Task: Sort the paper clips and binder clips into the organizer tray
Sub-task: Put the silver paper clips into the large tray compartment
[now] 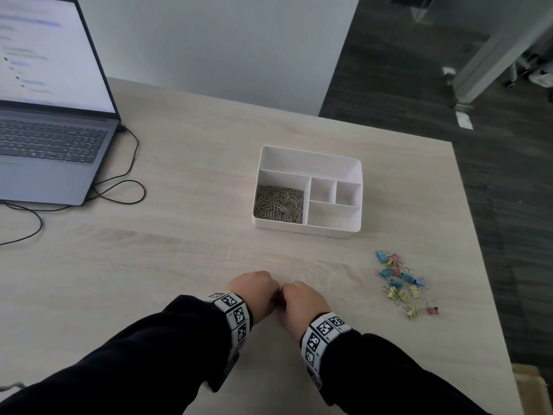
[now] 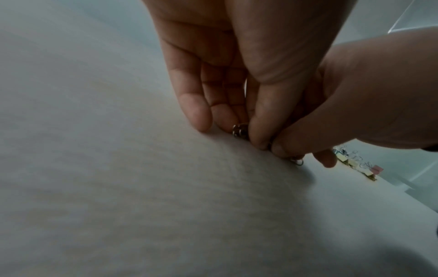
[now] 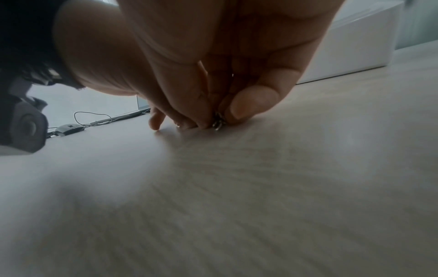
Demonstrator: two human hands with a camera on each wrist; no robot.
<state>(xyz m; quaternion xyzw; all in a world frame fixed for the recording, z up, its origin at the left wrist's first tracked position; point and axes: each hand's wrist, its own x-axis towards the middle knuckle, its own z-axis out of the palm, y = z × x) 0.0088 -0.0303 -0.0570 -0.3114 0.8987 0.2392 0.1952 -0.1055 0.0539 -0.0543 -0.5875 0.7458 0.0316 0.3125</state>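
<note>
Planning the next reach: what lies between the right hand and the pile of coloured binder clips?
Only bare wood-grain tabletop separates the right hand from the pastel binder clips, as the head view shows.

blurred laptop screen [image 1: 45, 55] text, wristband [image 1: 236, 310] marker codes, nothing legible

Head view looks down from above the table [image 1: 194, 181]; both wrist views sit low, sharing the touching fingertips [image 2: 258, 129].
</note>
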